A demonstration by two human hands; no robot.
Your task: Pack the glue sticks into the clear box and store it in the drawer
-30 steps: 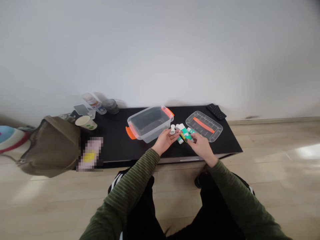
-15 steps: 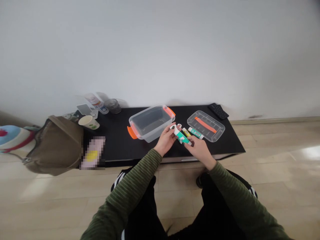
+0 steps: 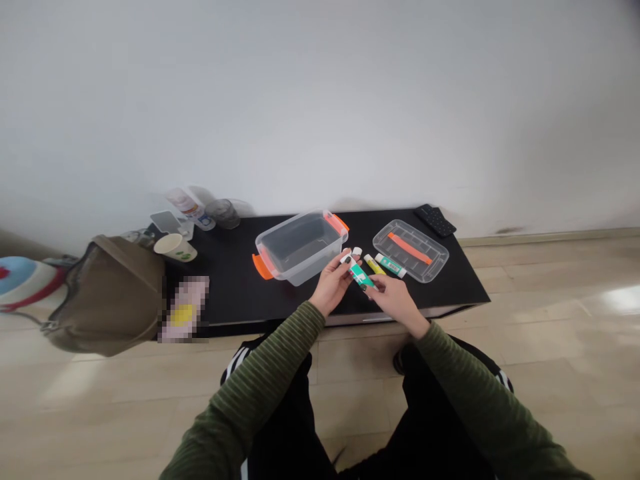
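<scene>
Over the front of the black cabinet top, a green and white glue stick (image 3: pixel 360 273) is held between both hands. My left hand (image 3: pixel 331 283) grips its upper white end, and my right hand (image 3: pixel 395 300) pinches the lower end with thumb and fingers. A white end piece (image 3: pixel 357 251) shows just behind the left fingertips; what it belongs to is hidden. Just beyond the right hand lie a yellow glue stick (image 3: pixel 374 265) and another green and white glue stick (image 3: pixel 391 265). Left of them stands an open clear plastic box (image 3: pixel 315 263) with orange latches.
A clear lid (image 3: pixel 437 260) with an orange handle lies at right, near a black remote-like object (image 3: pixel 435 220). On the left are a paper cup (image 3: pixel 175 247), a drinking glass (image 3: pixel 223 213), a spray can (image 3: pixel 190 208) and a brown bag (image 3: pixel 110 293). A wall rises behind.
The held glue stick has turned slightly, and my right fingers have shifted a little left along its lower end. The whole view has drifted slightly; the other things stay put.
</scene>
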